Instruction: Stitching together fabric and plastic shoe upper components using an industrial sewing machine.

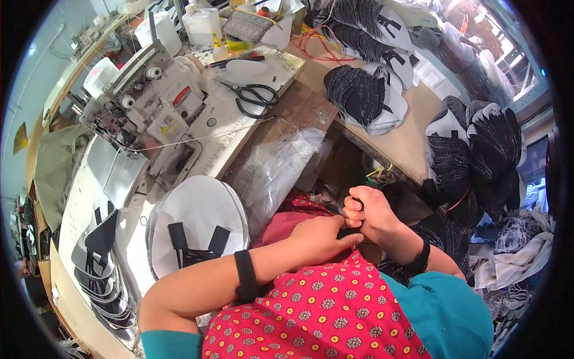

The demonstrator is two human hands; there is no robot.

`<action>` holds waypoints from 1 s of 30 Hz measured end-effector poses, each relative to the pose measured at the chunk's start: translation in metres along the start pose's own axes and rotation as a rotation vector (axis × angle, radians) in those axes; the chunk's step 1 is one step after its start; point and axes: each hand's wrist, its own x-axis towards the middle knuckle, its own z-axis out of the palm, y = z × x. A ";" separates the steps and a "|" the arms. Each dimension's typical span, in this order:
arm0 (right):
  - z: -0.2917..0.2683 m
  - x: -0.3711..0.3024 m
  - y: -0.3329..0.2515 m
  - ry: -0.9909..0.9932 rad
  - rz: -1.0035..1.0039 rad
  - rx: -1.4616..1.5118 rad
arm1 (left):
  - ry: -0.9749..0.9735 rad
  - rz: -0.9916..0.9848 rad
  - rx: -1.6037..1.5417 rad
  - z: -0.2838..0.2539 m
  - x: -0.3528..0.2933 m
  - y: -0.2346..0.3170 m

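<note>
My left hand (323, 239) and my right hand (372, 214) meet in front of my body, above the red patterned apron (335, 305). Both have their fingers curled closed, the right one in a fist. Something small and dark shows between the fingers, mostly hidden, and I cannot make out what it is. To the left of my hands, on the sewing table, lies a stack of white oval fabric pieces (200, 209) with black straps and lacing on top. Each wrist wears a black band.
A sewing machine (155, 113) stands at the left, with black-handled scissors (254, 99) lying beside it. More black-and-white pieces (98, 275) overlap at the lower left. Bundles of black knit pieces (359, 96) sit on the right-hand table. Clear plastic (281, 158) hangs between the tables.
</note>
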 end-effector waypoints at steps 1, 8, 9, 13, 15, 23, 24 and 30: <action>0.006 -0.002 -0.005 0.107 0.016 0.007 | 0.018 0.003 -0.071 -0.002 0.001 0.002; 0.066 -0.022 -0.040 -0.268 -0.048 -0.088 | 0.233 0.082 0.024 -0.031 -0.043 0.014; 0.076 -0.018 -0.040 -0.383 -0.046 -0.085 | 0.320 0.152 -0.006 -0.034 -0.051 0.013; 0.100 0.015 -0.026 -0.177 0.077 -0.131 | 0.357 0.020 -0.082 -0.046 -0.059 -0.005; 0.088 0.024 -0.024 -0.216 0.058 -0.107 | 0.328 -0.016 -0.130 -0.046 -0.052 -0.012; 0.018 0.027 -0.016 -0.131 0.083 0.025 | 0.170 0.055 -0.027 -0.034 -0.028 -0.011; 0.012 0.026 -0.015 -0.044 0.065 0.055 | 0.069 0.013 0.003 -0.035 -0.032 -0.013; -0.023 0.027 -0.015 -0.145 0.018 0.115 | -0.018 -0.063 0.080 -0.030 -0.048 -0.020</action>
